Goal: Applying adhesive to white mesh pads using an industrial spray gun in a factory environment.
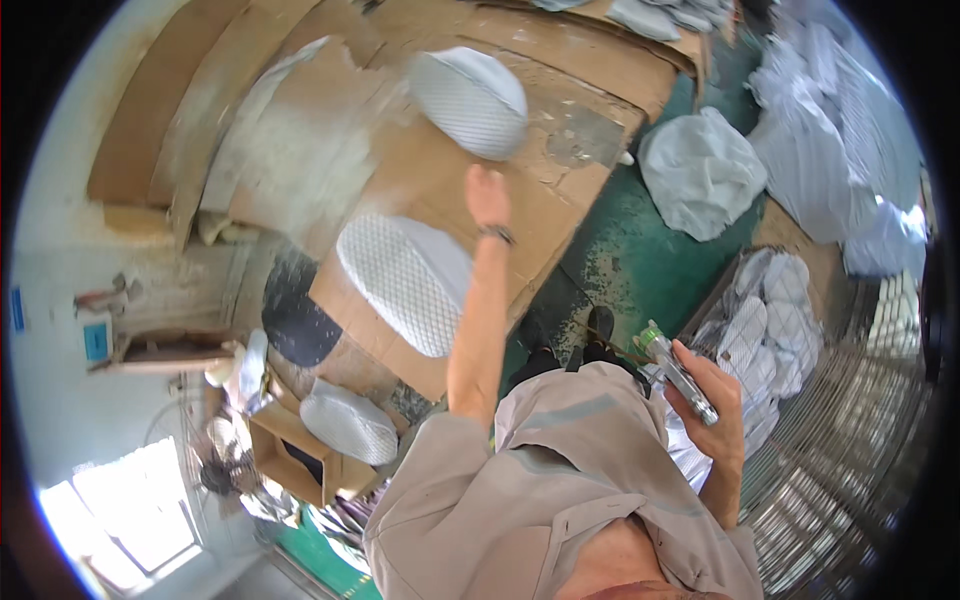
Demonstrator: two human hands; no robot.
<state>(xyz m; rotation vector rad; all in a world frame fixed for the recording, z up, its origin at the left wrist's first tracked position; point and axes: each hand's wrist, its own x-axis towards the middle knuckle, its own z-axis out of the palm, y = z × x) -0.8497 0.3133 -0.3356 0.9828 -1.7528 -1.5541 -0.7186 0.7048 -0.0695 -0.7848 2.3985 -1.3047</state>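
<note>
My left hand (487, 197) reaches over the cardboard-covered table, just short of a white, mesh-patterned cushion (468, 103). Its slightly blurred fingers look stretched out, and nothing shows in them. A second white cushion (400, 285), diamond-textured on one side and smooth on the other, lies beside my left forearm. At the right, in front of my body, my right hand (715, 400) is closed around a silver, tube-shaped tool (685, 375) with a green end. The tool's exact kind cannot be made out, and my palm hides part of it.
Worn cardboard sheets (545, 215) cover the table. Another white cushion (348, 420) rests by an open cardboard box (290, 455) and a fan (225, 455). On the green floor stands a stuffed white bag (702, 172); clear bags of white pieces (765, 335) lie at the right.
</note>
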